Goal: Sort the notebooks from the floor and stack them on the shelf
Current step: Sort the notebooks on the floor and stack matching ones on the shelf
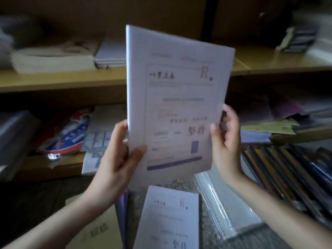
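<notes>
Both hands, left hand [116, 157] and right hand [225, 139], clamp the white notebook [176, 105] by its side edges; keep it upright and level, then lay it squarely onto the matching stack [110, 54] on the shelf [62, 79].

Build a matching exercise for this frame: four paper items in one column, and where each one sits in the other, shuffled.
1. held notebook
2. second white notebook
3. clear spiral binder
4. pale notebook stack

A. on the upper shelf
B. upright, gripped by the left hand and right hand
C. flat on the floor, below the held one
D. on the floor, right of the white one lying there

Pairs: 1-B, 2-C, 3-D, 4-A
</notes>
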Motion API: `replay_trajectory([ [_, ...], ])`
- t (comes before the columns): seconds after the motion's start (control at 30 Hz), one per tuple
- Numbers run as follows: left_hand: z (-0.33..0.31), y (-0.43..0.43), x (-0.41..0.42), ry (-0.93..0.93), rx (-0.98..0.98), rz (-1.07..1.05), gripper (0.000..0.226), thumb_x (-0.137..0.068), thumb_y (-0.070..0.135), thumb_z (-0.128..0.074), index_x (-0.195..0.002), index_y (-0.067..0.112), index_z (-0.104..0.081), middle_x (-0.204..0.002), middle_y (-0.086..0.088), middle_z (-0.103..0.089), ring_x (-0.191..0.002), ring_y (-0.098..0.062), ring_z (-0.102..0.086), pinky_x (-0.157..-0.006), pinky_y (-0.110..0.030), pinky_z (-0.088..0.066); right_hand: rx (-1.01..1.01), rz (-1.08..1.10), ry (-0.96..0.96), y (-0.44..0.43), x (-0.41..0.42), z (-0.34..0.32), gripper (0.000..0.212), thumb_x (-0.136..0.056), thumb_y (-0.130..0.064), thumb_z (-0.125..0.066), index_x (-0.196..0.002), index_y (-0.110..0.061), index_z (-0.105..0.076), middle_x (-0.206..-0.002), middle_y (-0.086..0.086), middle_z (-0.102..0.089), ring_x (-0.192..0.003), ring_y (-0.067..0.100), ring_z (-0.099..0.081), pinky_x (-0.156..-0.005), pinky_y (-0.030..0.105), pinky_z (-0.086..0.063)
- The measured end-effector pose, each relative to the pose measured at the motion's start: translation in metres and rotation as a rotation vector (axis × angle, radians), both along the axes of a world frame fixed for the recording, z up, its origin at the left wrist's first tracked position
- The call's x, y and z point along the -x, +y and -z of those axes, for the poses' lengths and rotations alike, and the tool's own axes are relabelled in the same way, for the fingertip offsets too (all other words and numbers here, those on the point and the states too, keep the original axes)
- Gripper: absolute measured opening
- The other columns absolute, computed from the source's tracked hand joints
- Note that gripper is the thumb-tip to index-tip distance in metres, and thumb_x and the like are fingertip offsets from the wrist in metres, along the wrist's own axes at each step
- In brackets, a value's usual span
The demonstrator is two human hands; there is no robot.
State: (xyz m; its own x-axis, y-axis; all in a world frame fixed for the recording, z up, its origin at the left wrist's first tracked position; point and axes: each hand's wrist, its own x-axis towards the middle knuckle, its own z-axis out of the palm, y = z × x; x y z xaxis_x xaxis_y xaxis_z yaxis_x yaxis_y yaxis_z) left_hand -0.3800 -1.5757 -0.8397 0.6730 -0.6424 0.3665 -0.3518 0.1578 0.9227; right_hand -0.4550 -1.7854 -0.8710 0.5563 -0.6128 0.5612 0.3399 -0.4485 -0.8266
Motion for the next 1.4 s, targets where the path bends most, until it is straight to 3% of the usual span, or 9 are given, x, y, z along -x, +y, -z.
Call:
replay_trajectory([
  [0.13, -0.033, -0.011, -0.033, 0.139, 0.188, -0.173, 0.033, -0.086, 0.006, -0.050, -0.114, 0.022, -0.051, -0.100, 0.004, -0.070, -0.089, -0.014, -0.069, -0.069, -0.028, -0.057, -0.141, -0.223, 0.060, -0.003, -0.025, -0.036, 0.043, -0.088, -0.021, -0.053, -0.130, -0.025, -0.042, -0.115, -0.003, -0.065, -0.101, 0.004, -0.062, -0.081, 0.014, -0.046],
  [0.3, -0.061, -0.010, -0.063, 0.253, 0.287, -0.326, 0.031, -0.093, 0.010, -0.049, -0.122, 0.021, -0.054, -0.103, -0.004, -0.069, -0.084, -0.019, -0.069, -0.065, -0.035, -0.058, -0.442, -0.579, 0.226, 0.004, -0.037, -0.058, 0.026, -0.084, -0.015, -0.055, -0.111, -0.016, -0.056, -0.091, 0.001, -0.070, -0.037, 0.015, -0.050, -0.036, 0.020, -0.042],
  [0.4, -0.073, -0.015, -0.079, 0.296, 0.284, -0.372, 0.036, -0.094, 0.016, -0.050, -0.128, 0.030, -0.050, -0.096, 0.003, -0.068, -0.078, -0.013, -0.070, -0.061, -0.031, -0.058, -0.553, -0.643, 0.198, 0.004, -0.050, -0.070, 0.030, -0.094, -0.001, -0.039, -0.117, -0.015, -0.051, -0.085, 0.003, -0.071, -0.045, 0.014, -0.057, -0.040, 0.020, -0.046],
  [0.53, -0.082, -0.029, -0.095, 0.355, 0.304, -0.382, 0.065, -0.089, 0.021, -0.058, -0.145, 0.034, -0.028, -0.129, 0.007, -0.054, -0.107, -0.016, -0.063, -0.072, -0.033, -0.054, -0.740, -0.603, 0.132, -0.001, -0.075, -0.087, 0.031, -0.097, 0.002, -0.032, -0.122, -0.005, -0.049, -0.078, 0.011, -0.069, -0.051, 0.015, -0.064, -0.046, 0.021, -0.053],
  [0.73, -0.081, -0.039, -0.106, -0.003, -0.032, -0.413, 0.046, -0.083, 0.015, -0.067, -0.127, 0.025, -0.056, -0.127, 0.006, -0.059, -0.115, -0.013, -0.058, -0.102, -0.033, -0.044, -0.596, -0.342, 0.360, -0.028, -0.130, -0.125, 0.036, -0.098, -0.004, -0.036, -0.133, -0.002, -0.036, -0.096, 0.018, -0.060, -0.041, 0.010, -0.059, -0.036, 0.017, -0.045],
  [0.97, -0.074, -0.039, -0.155, -0.470, -0.356, -0.714, 0.032, -0.087, 0.020, -0.062, -0.118, 0.027, -0.065, -0.137, 0.000, -0.053, -0.126, -0.014, -0.049, -0.104, -0.032, -0.039, -0.164, -0.272, 0.571, -0.031, -0.170, -0.132, 0.034, -0.097, -0.021, -0.045, -0.129, -0.008, -0.044, -0.097, 0.005, -0.057, -0.047, 0.006, -0.048, -0.035, 0.014, -0.034],
  [1.17, -0.073, -0.038, -0.193, -0.881, -0.726, -0.891, 0.035, -0.095, 0.030, -0.049, -0.129, 0.031, -0.056, -0.136, 0.003, -0.054, -0.117, -0.032, -0.043, -0.092, -0.040, -0.030, 0.421, -0.048, 0.604, -0.028, -0.184, -0.133, 0.054, -0.094, -0.035, -0.053, -0.139, -0.008, -0.039, -0.129, 0.006, -0.053, -0.112, 0.022, -0.054, -0.081, 0.025, -0.040],
  [1.3, -0.077, -0.046, -0.213, -0.935, -0.786, -0.923, 0.033, -0.097, 0.034, -0.046, -0.128, 0.035, -0.057, -0.132, 0.005, -0.057, -0.126, -0.026, -0.039, -0.095, -0.039, -0.020, 0.559, 0.071, 0.641, -0.036, -0.199, -0.127, 0.063, -0.090, -0.048, -0.052, -0.141, -0.015, -0.039, -0.142, 0.003, -0.047, -0.123, 0.021, -0.051, -0.088, 0.030, -0.045],
  [1.4, -0.082, -0.049, -0.223, -0.868, -0.773, -0.856, 0.034, -0.098, 0.030, -0.044, -0.130, 0.033, -0.054, -0.135, 0.003, -0.055, -0.122, -0.026, -0.050, -0.099, -0.038, -0.035, 0.596, 0.133, 0.554, -0.041, -0.204, -0.122, 0.057, -0.088, -0.050, -0.054, -0.137, -0.021, -0.045, -0.133, 0.001, -0.056, -0.113, 0.018, -0.058, -0.067, 0.019, -0.044],
])
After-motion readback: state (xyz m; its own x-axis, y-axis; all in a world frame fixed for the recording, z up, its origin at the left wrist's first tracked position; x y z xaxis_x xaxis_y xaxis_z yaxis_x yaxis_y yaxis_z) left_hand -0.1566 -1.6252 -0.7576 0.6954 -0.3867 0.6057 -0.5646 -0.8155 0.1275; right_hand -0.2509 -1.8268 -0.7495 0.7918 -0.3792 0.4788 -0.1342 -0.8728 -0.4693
